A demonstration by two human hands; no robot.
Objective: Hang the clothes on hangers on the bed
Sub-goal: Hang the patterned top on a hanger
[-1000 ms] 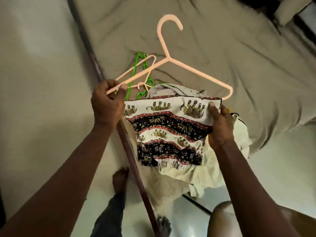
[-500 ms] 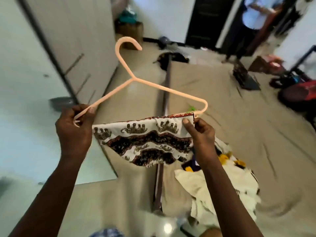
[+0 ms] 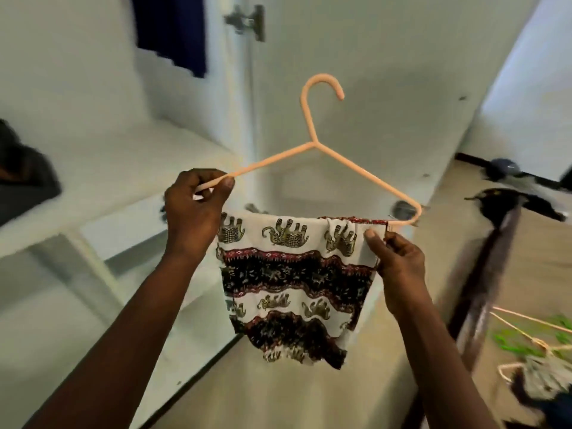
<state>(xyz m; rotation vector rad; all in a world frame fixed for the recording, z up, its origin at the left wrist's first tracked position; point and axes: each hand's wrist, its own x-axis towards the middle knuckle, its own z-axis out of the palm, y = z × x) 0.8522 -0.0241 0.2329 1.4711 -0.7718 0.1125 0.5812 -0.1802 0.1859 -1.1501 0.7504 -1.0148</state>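
A peach plastic hanger (image 3: 346, 164) is held up in front of me, hook upward. My left hand (image 3: 195, 212) grips its left arm end. An elephant-print garment (image 3: 294, 283) in white, black and red hangs folded over the hanger's lower bar. My right hand (image 3: 397, 258) pinches the garment's upper right corner just below the hanger's right end. The bed (image 3: 532, 258) lies at the right, with its dark wooden frame rail (image 3: 486, 286).
White wardrobe doors (image 3: 356, 57) with a metal hinge (image 3: 244, 23) stand straight ahead, and white shelves (image 3: 93, 187) are at the left. Spare peach and green hangers (image 3: 532, 335) and a heap of clothes (image 3: 544, 379) lie on the bed at lower right.
I have turned from the bed toward the wardrobe. Both hands have carried the hanger with the garment up and along; the grips look the same.
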